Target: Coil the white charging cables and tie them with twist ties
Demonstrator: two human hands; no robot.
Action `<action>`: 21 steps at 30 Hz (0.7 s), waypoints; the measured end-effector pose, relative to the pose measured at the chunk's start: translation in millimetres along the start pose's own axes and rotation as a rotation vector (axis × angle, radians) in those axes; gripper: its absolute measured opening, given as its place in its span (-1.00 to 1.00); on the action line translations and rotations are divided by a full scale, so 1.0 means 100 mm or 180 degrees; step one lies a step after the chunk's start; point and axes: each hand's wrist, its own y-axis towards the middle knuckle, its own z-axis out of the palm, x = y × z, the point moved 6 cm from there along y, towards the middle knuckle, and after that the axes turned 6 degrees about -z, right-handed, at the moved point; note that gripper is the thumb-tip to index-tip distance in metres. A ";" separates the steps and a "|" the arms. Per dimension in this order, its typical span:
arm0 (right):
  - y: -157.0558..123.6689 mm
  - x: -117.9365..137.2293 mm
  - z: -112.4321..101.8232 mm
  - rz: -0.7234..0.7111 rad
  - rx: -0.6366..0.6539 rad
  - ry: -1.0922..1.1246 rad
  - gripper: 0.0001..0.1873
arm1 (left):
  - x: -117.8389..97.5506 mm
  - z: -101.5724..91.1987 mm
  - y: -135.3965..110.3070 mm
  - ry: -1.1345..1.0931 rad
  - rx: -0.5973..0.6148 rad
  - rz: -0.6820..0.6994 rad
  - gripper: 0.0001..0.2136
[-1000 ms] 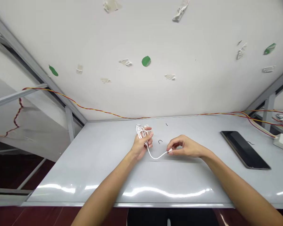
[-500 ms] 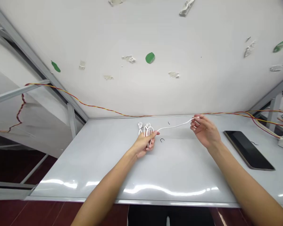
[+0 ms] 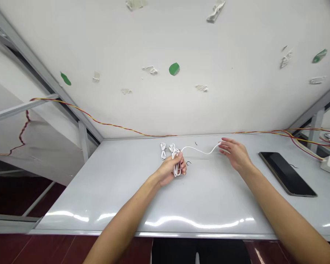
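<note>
You seem to be at the step of separating a free end from the white cable (image 3: pixel 177 171); the next move calls for a steady left hold. Your left hand (image 3: pixel 168 170) closes around its looped bundle, left of centre over the table (image 3: pixel 121 198). Your right hand (image 3: pixel 237 154) has loosely spread fingers at the far end; whether they pinch it, you cannot tell. The cable looks thin, glossy, gently waved between hands.

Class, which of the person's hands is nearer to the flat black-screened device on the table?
Right. The right hand is left of the device, with a gap between; the left hand, holding coiled white cable, is farther left.
</note>
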 end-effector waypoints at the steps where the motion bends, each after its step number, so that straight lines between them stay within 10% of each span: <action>1: -0.02 0.03 0.02 -0.0229 -0.0033 -0.0324 -0.68 | 0.00 0.00 0.01 0.0086 -0.0010 0.0102 -0.57; 4: -0.20 0.21 0.19 -0.0929 0.0135 -0.0791 -0.61 | 0.04 0.01 0.02 0.0327 -0.0019 0.0078 -0.64; 10: -0.74 0.33 0.80 -0.1748 0.2096 -0.1399 -0.70 | 0.04 0.10 -0.03 0.0295 0.0109 0.0067 -0.66; 16: -0.71 0.25 0.77 -0.1441 0.1852 -0.1370 -0.67 | -0.09 0.06 -0.05 -0.0337 0.0142 0.0411 -0.71; 21: -0.87 0.22 0.89 -0.2040 0.2260 -0.1818 -0.48 | -0.08 0.10 -0.08 -0.0258 0.0305 0.0253 -0.73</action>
